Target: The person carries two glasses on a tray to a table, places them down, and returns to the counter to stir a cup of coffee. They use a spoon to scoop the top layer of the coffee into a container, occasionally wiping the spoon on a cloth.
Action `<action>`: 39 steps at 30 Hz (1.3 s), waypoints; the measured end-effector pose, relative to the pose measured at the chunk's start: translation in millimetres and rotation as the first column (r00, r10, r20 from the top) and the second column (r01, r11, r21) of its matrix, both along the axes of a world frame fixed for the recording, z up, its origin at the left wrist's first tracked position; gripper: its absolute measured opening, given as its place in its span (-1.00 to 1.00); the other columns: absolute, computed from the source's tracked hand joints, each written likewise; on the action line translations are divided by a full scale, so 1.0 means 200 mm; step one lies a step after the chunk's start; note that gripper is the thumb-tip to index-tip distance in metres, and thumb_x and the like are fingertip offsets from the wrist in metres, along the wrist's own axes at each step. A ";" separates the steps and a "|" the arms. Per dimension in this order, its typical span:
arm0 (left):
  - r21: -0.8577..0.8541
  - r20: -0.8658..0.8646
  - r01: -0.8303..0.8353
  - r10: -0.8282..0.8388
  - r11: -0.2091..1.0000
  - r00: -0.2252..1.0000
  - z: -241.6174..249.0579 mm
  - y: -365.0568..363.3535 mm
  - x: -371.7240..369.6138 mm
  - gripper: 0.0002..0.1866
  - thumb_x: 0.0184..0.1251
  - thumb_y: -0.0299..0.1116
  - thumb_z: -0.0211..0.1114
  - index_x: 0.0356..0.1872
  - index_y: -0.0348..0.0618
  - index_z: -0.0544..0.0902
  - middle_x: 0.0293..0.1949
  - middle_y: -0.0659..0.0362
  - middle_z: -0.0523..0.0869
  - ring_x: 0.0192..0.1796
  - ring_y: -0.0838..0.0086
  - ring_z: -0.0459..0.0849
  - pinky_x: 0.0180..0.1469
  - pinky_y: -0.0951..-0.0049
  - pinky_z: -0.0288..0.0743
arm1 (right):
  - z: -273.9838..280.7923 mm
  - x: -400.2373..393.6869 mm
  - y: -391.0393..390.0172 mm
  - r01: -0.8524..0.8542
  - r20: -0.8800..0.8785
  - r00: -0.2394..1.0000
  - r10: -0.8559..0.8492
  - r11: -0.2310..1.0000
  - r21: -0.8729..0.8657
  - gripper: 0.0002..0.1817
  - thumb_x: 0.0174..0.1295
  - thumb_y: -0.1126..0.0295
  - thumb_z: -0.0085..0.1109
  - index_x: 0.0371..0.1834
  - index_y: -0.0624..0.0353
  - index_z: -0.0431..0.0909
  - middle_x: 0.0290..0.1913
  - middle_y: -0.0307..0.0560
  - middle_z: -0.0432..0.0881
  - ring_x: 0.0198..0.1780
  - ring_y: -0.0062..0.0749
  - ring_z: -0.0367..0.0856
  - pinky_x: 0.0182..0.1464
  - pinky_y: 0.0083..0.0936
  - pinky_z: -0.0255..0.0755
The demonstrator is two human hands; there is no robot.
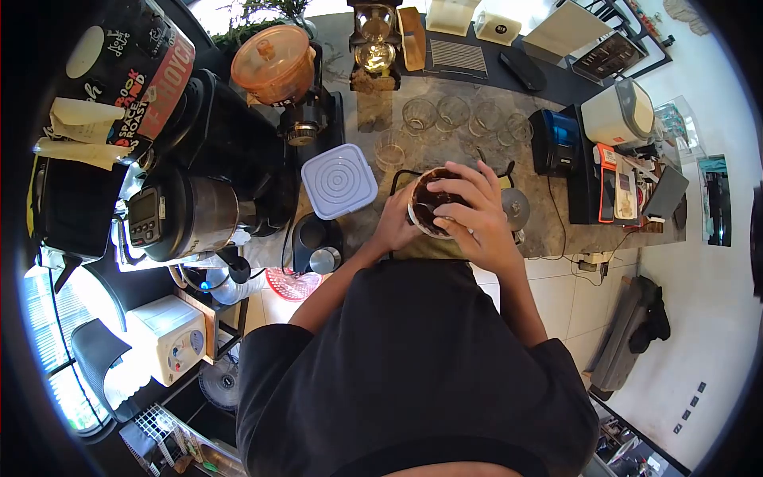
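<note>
Head: left hand (397,221) against container (423,213), right hand (482,219) atop.

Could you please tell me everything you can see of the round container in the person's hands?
The container has a pale rim and a dark brown inside; I cannot tell its material. It is uncovered and tilted, its mouth facing the camera, near the counter's edge in front of the person. The left hand holds its side, while the right hand reaches across its mouth, hiding part of it.
</note>
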State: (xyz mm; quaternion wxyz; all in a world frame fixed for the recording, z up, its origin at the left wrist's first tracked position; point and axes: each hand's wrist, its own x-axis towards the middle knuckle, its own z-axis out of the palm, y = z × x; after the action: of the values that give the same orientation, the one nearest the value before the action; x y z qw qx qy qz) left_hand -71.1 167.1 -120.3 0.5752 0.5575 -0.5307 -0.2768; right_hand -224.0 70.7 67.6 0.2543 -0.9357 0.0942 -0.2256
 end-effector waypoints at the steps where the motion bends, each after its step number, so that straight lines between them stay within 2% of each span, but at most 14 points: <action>1: -0.003 0.018 -0.020 0.020 1.000 1.000 -0.01 0.00 0.00 -0.12 0.21 -0.04 0.52 0.50 -0.27 0.43 0.34 -0.14 0.66 0.39 -0.12 0.63 0.42 -0.01 0.47 | 0.01 0.00 0.01 -0.012 0.011 1.000 0.011 1.000 0.012 -0.90 0.27 0.33 0.44 -0.24 0.05 0.73 0.24 -0.22 0.70 0.55 -0.05 0.42 0.63 0.20 -0.05; 5: 0.042 -0.056 0.060 -0.058 0.997 0.997 0.04 0.01 0.01 -0.12 0.21 -0.04 0.52 0.50 -0.28 0.43 0.35 -0.15 0.65 0.38 -0.12 0.63 0.41 -0.01 0.48 | -0.03 0.00 -0.01 0.010 0.039 0.999 -0.010 1.000 0.006 -0.91 0.27 0.33 0.43 -0.24 0.05 0.73 0.23 -0.21 0.70 0.53 -0.04 0.44 0.63 0.19 -0.05; 7: 0.008 0.019 0.000 0.000 1.000 1.000 0.02 0.01 0.01 -0.12 0.21 -0.03 0.51 0.50 -0.28 0.42 0.34 -0.15 0.66 0.36 -0.14 0.64 0.41 -0.02 0.49 | 0.00 0.00 0.01 -0.009 0.036 0.999 0.008 1.000 0.017 -0.91 0.27 0.34 0.42 -0.24 0.05 0.73 0.23 -0.21 0.70 0.53 -0.04 0.44 0.63 0.18 -0.05; 11: -0.019 -0.040 0.014 -0.015 1.000 0.999 -0.03 0.00 0.00 -0.10 0.21 -0.01 0.51 0.52 -0.26 0.41 0.34 -0.15 0.66 0.37 -0.12 0.64 0.42 -0.02 0.47 | -0.03 -0.01 0.00 0.004 0.057 0.998 -0.005 1.000 0.020 -0.92 0.28 0.36 0.41 -0.24 0.06 0.73 0.24 -0.19 0.70 0.53 -0.05 0.44 0.62 0.17 -0.04; 16: -0.053 0.071 -0.024 0.028 0.998 0.997 -0.09 0.01 0.01 -0.09 0.22 -0.01 0.52 0.54 -0.25 0.40 0.38 -0.14 0.62 0.42 -0.07 0.60 0.46 0.00 0.42 | -0.04 -0.02 -0.01 -0.015 0.070 0.997 0.011 0.999 0.051 -0.93 0.30 0.36 0.40 -0.24 0.07 0.73 0.23 -0.20 0.70 0.53 -0.06 0.44 0.62 0.13 -0.02; 20: 0.028 0.034 0.009 -0.010 1.000 0.999 -0.03 0.02 0.01 -0.09 0.23 0.00 0.51 0.55 -0.23 0.40 0.41 -0.12 0.60 0.44 -0.07 0.58 0.47 0.00 0.40 | -0.07 -0.05 -0.02 -0.006 0.088 0.996 -0.001 0.997 0.080 -0.91 0.29 0.35 0.41 -0.24 0.07 0.74 0.23 -0.21 0.71 0.53 -0.06 0.45 0.63 0.11 -0.02; 26: 0.040 0.047 -0.078 0.076 0.996 0.996 -0.16 0.04 -0.02 -0.14 0.27 0.02 0.47 0.54 -0.18 0.43 0.46 -0.09 0.56 0.50 -0.04 0.50 0.52 0.01 0.32 | -0.07 -0.09 -0.03 -0.081 0.114 0.991 0.067 0.989 0.125 -0.91 0.27 0.35 0.43 -0.25 0.09 0.75 0.22 -0.20 0.72 0.52 -0.06 0.46 0.62 0.13 0.01; 28: 0.121 0.106 -0.091 0.078 0.988 0.991 -0.19 0.04 -0.01 -0.17 0.29 0.02 0.45 0.52 -0.18 0.45 0.46 -0.11 0.55 0.51 -0.04 0.48 0.53 0.03 0.30 | -0.11 -0.10 -0.06 -0.034 0.114 0.993 0.022 0.994 0.101 -0.90 0.26 0.35 0.43 -0.24 0.10 0.75 0.22 -0.20 0.72 0.52 -0.06 0.45 0.62 0.14 0.02; 30: 0.127 0.080 -0.106 0.097 0.986 0.992 -0.19 0.03 -0.03 -0.15 0.26 0.05 0.46 0.51 -0.17 0.45 0.45 -0.11 0.56 0.49 -0.04 0.51 0.51 0.04 0.33 | -0.11 -0.11 -0.06 -0.043 0.123 0.992 0.031 0.995 0.095 -0.90 0.27 0.36 0.43 -0.23 0.10 0.75 0.21 -0.20 0.72 0.52 -0.07 0.46 0.61 0.14 0.03; 32: 0.175 0.004 -0.206 0.208 0.963 0.978 -0.09 0.04 -0.08 -0.12 0.20 0.04 0.50 0.50 -0.17 0.46 0.44 -0.10 0.57 0.48 -0.04 0.52 0.50 0.04 0.36 | -0.10 -0.13 -0.07 -0.131 0.150 0.983 0.101 0.969 0.208 -0.93 0.30 0.40 0.39 -0.24 0.13 0.75 0.19 -0.13 0.76 0.49 0.00 0.50 0.60 0.13 0.09; 33: 0.180 -0.016 -0.246 0.253 0.952 0.967 -0.09 0.04 -0.11 -0.10 0.15 0.03 0.56 0.49 -0.17 0.47 0.44 -0.09 0.57 0.47 -0.04 0.53 0.49 0.05 0.38 | -0.11 -0.14 -0.09 -0.152 0.170 0.978 0.121 0.971 0.185 -0.91 0.29 0.37 0.42 -0.22 0.11 0.76 0.19 -0.19 0.73 0.51 -0.06 0.47 0.59 0.12 0.07; 36: 0.187 -0.102 -0.292 0.314 0.938 0.944 -0.14 0.04 -0.17 -0.08 0.14 -0.01 0.58 0.51 -0.16 0.44 0.43 -0.09 0.58 0.48 -0.04 0.53 0.52 0.05 0.37 | -0.16 -0.13 -0.14 -0.117 0.199 0.976 0.084 0.980 0.160 -0.89 0.28 0.36 0.43 -0.21 0.11 0.76 0.19 -0.18 0.73 0.49 -0.06 0.48 0.57 0.12 0.10; 38: 0.219 -0.077 -0.343 0.367 0.913 0.927 -0.19 0.06 -0.21 -0.06 0.16 -0.03 0.59 0.54 -0.20 0.40 0.42 -0.07 0.58 0.47 0.04 0.55 0.52 0.08 0.38 | -0.17 -0.12 -0.14 -0.143 0.209 0.972 0.109 0.977 0.156 -0.89 0.28 0.36 0.43 -0.20 0.11 0.77 0.18 -0.17 0.73 0.47 -0.06 0.49 0.56 0.13 0.12; 39: 0.159 -0.131 -0.342 0.363 0.926 0.922 -0.14 0.06 -0.22 -0.06 0.17 -0.04 0.59 0.54 -0.22 0.39 0.42 -0.07 0.58 0.47 0.08 0.56 0.51 0.11 0.39 | -0.16 -0.11 -0.13 -0.162 0.220 0.967 0.126 0.975 0.153 -0.88 0.27 0.36 0.43 -0.20 0.12 0.76 0.17 -0.17 0.73 0.46 -0.05 0.50 0.56 0.13 0.12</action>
State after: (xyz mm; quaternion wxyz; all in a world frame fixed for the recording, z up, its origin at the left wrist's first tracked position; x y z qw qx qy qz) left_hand -115.3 180.0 -147.6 0.6175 0.6574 -0.3547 -0.2465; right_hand -246.2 45.2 34.8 0.3572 -0.8863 0.0174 -0.2944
